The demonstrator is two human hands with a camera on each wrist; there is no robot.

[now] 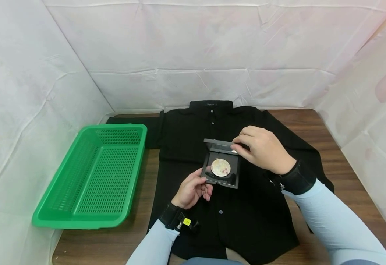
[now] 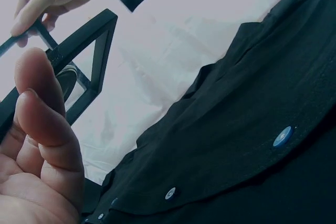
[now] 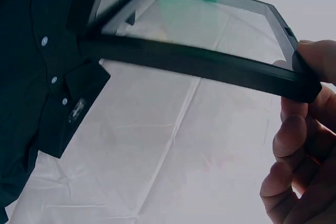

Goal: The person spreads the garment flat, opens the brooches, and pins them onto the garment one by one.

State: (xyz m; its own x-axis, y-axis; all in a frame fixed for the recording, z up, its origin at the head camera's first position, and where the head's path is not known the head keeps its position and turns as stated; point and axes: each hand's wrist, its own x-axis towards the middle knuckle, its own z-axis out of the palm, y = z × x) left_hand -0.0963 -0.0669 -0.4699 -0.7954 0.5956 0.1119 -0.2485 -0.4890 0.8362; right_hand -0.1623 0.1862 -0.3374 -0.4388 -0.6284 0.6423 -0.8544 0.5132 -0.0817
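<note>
A black hinged display case (image 1: 209, 179) with clear windows is held raised over a black button-up shirt (image 1: 245, 221). Inside its base lies a round, pale, multicoloured disc (image 1: 220, 168), coin-like in shape. The lid (image 3: 199, 62) stands partly raised from the base. My left hand (image 1: 191, 189) grips the base at its near left corner, and the thumb lies on the rim. With thumb and fingers my right hand (image 1: 262, 149) pinches the lid's free edge at its right corner. In the right wrist view, the right hand (image 3: 307, 145) has its other fingers curled below the lid.
A green perforated plastic basket (image 1: 80, 224) stands on the left of the brown wooden table (image 1: 351, 180). The shirt is spread over the middle, its left sleeve-side cloth (image 1: 152, 129) reaching behind the basket. White sheeting (image 1: 196, 40) hangs around the table.
</note>
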